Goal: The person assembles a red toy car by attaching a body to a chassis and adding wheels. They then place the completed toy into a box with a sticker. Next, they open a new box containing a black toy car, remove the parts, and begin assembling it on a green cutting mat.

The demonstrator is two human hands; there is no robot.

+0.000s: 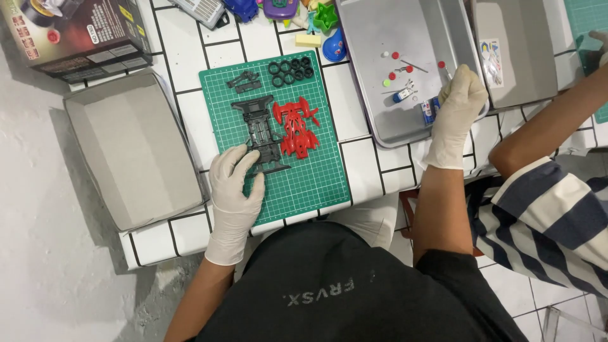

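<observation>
My left hand [233, 190], in a white glove, rests on the green cutting mat [316, 183] with its fingers touching the near end of a black toy car chassis [261, 130]. Beside the chassis lies a red part frame [296, 126]. Black tyres [291, 71] and a small black part [244, 81] sit at the mat's far end. My right hand [457, 107], also gloved, reaches into a grey metal tray [373, 76] and pinches a thin small item near small blue-and-white pieces [429, 109]. Red, white and green small round parts [394, 66] lie in the tray.
An open grey cardboard box [130, 149] lies left of the mat, its printed lid [76, 31] behind. Colourful toys [316, 22] sit at the far edge. A second tray [513, 50] stands right. Another person's arm in a striped sleeve [544, 202] is at the right.
</observation>
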